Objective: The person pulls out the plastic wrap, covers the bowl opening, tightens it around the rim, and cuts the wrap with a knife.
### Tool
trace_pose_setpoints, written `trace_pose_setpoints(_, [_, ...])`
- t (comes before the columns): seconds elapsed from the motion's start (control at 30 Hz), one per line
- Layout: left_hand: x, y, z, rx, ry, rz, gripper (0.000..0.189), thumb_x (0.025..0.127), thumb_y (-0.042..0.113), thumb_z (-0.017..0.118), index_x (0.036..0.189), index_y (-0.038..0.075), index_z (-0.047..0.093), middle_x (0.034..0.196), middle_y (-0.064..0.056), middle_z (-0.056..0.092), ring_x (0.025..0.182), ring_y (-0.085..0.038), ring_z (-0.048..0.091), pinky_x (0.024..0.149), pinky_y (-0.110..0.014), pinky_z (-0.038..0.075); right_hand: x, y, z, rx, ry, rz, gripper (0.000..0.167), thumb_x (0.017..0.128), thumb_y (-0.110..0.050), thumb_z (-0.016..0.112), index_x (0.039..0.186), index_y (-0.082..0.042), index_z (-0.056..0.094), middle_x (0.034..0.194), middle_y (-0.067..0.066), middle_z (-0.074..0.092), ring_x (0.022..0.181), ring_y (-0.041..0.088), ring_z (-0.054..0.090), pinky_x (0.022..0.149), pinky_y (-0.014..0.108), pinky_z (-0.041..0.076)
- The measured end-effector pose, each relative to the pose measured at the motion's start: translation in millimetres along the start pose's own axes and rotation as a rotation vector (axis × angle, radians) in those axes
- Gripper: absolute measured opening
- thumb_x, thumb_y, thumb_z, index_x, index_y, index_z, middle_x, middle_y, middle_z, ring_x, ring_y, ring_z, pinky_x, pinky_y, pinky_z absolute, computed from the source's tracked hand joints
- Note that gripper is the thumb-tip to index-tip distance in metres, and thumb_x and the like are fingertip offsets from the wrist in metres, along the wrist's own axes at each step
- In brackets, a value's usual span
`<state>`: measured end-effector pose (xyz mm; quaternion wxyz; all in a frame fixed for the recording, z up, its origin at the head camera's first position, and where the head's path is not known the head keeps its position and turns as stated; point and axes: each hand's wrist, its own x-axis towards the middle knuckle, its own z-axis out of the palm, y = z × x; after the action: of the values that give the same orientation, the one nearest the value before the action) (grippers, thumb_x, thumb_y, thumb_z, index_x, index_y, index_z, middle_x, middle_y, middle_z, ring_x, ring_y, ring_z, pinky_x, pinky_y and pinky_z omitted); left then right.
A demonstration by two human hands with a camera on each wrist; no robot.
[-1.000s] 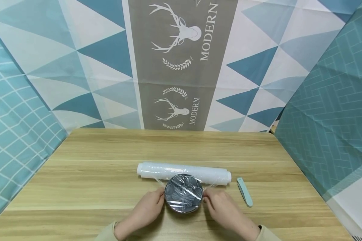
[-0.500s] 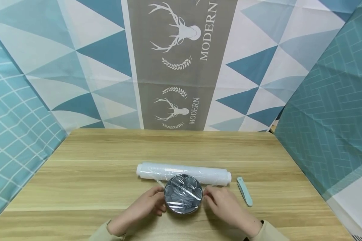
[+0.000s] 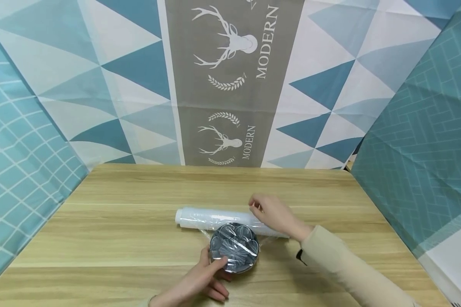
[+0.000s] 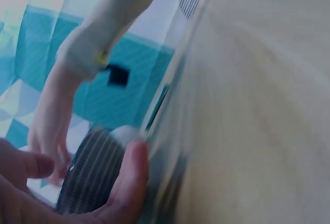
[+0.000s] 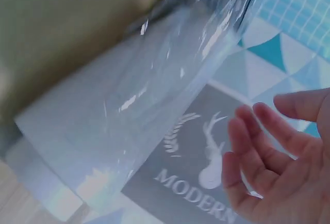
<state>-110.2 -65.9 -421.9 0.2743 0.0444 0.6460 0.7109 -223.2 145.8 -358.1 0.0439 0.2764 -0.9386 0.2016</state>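
A dark round bowl [image 3: 241, 250] with clear plastic wrap stretched over its top sits near the front of the table. My left hand [image 3: 199, 277] holds it at the near left, thumb over the wrapped rim and the other fingers low at its side. The left wrist view shows the bowl's ribbed side [image 4: 93, 172] between thumb and fingers. Just behind the bowl lies a white roll of plastic wrap [image 3: 203, 218], its film running to the bowl. My right hand [image 3: 274, 213] hovers over the roll's right part, fingers loosely bent and holding nothing.
The wooden table [image 3: 111, 238] extends to both sides and behind the roll. Patterned cloth [image 3: 223, 98] hangs along the back and both sides. My right forearm [image 3: 349, 264] crosses the table's front right and covers what lies beneath it.
My right hand has left the bowl's right side and moved up and forward over the roll. My left hand has shifted from the bowl's left side to its near left, thumb on top.
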Motion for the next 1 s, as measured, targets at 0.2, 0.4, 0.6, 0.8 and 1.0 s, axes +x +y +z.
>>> trace_pose_setpoints(0.2, [4.8,-12.9,9.0,-0.07,-0.005,0.029,0.072,0.094,0.031,0.046,0.132,0.001,-0.007,0.101,-0.023,0.06,0.066,-0.03,0.065,0.059,-0.042,0.055,27.2,23,2,0.117,-0.258,0.019,0.043,0.09,-0.03,0.053,0.12,0.001,0.052,0.117,0.018,0.058,0.107,0.031,0.055,0.09,0.044,0.044])
trace_pose_setpoints(0.4, [4.7,-17.4,9.5,-0.126,-0.016,0.036,0.065,0.095,0.032,0.044,0.13,0.003,-0.002,0.103,-0.023,0.06,0.071,-0.03,0.066,0.063,-0.042,0.055,39.2,27,12,0.178,-0.485,0.107,0.053,0.092,-0.043,0.047,0.135,-0.012,0.042,0.122,0.014,0.056,0.11,0.027,0.054,0.09,0.042,0.044])
trace_pose_setpoints(0.6, [6.5,-18.8,10.2,-0.146,-0.014,0.043,0.069,0.095,0.03,0.044,0.133,0.0,-0.004,0.106,-0.022,0.058,0.075,-0.03,0.066,0.068,-0.043,0.054,41.0,25,23,0.229,-0.553,0.133,0.053,0.092,-0.045,0.046,0.137,-0.019,0.039,0.128,0.011,0.051,0.115,0.026,0.05,0.091,0.042,0.043])
trace_pose_setpoints(0.8, [7.7,-20.5,11.5,-0.17,-0.008,0.06,0.067,0.096,0.024,0.044,0.133,-0.002,-0.006,0.111,-0.027,0.051,0.078,-0.031,0.066,0.07,-0.044,0.054,40.6,30,29,0.258,-0.564,0.148,0.05,0.092,-0.046,0.045,0.133,-0.018,0.045,0.132,0.007,0.048,0.119,0.026,0.046,0.096,0.044,0.04])
trace_pose_setpoints(1.0, [8.4,-22.1,12.0,-0.195,-0.005,0.076,0.067,0.096,0.023,0.044,0.134,0.0,-0.006,0.112,-0.025,0.052,0.077,-0.03,0.066,0.07,-0.045,0.054,40.5,35,32,0.302,-0.575,0.141,0.048,0.091,-0.044,0.047,0.126,-0.011,0.051,0.13,0.009,0.05,0.119,0.027,0.046,0.099,0.044,0.037])
